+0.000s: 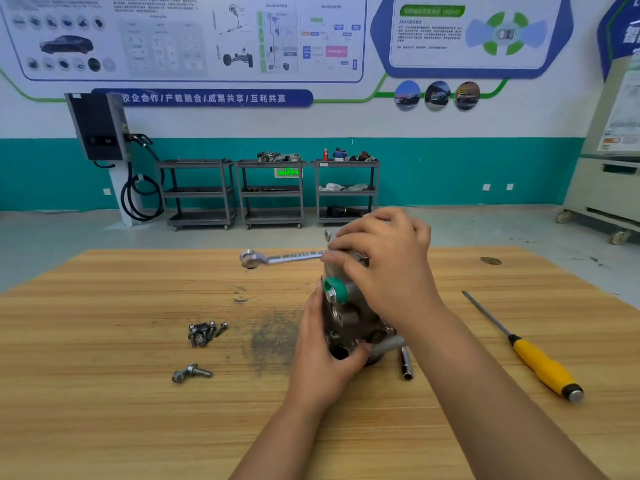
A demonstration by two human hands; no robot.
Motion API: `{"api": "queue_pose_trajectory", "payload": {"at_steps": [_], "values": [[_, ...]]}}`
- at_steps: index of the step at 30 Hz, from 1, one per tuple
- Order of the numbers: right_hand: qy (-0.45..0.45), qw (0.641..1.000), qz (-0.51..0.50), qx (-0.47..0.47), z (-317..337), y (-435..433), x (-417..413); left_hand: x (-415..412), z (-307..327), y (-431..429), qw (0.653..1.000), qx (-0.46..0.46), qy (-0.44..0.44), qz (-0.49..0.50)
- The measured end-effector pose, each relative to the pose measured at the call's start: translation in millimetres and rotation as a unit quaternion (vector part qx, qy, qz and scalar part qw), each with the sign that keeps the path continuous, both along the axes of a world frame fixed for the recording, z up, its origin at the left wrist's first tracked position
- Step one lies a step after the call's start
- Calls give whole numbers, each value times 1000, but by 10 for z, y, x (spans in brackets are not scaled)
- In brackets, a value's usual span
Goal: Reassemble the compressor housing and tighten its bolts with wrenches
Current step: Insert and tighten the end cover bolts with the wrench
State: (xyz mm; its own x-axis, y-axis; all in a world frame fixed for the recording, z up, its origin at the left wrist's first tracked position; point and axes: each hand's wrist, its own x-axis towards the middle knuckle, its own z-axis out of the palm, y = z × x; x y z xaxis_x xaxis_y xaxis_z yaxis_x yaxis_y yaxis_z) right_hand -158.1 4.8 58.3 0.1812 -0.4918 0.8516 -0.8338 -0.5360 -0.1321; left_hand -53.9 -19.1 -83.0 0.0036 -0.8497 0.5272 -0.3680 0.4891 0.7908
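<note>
The grey metal compressor housing stands on the wooden table, with a green cap on its near side. My left hand grips its lower left side, thumb curled round the bottom. My right hand lies over the top of the housing with its fingers curled on it, hiding the top. A ratchet wrench lies behind the housing, its handle running under my right fingers. Several loose bolts are heaped to the left, and a bolt with a bracket lies nearer.
A yellow-handled screwdriver lies at the right of the table. A socket extension lies just right of the housing's base. A dark smear marks the wood. Three grey carts and a wall charger stand far behind.
</note>
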Motion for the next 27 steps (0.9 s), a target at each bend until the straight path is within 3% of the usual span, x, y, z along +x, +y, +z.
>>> {"api": "queue_pose_trajectory", "payload": {"at_steps": [8,14,16,18,21,24,26,27], "values": [[-76,961,-150,218,120,-240,-129,-1,-16,-11,1000,3,4,-3],[-232,912,-125,313,-12,-274,-314,-4,-20,-12,1000,-7,8,-5],[-367,864,-42,343,-99,-249,-354,-9,-13,-13,1000,-5,9,-6],[-502,788,74,348,-178,-199,-358,-14,-5,-11,1000,-7,9,-8],[-600,718,195,294,-295,-119,-312,-20,4,-9,1000,-9,14,-13],[-612,729,240,191,-448,-71,-254,-20,6,-8,1000,-13,18,-13],[-585,767,228,132,-527,-30,-212,-15,12,-4,1000,-14,21,-14],[-547,802,215,102,-560,1,-193,-16,11,-2,1000,-12,22,-14]]}}
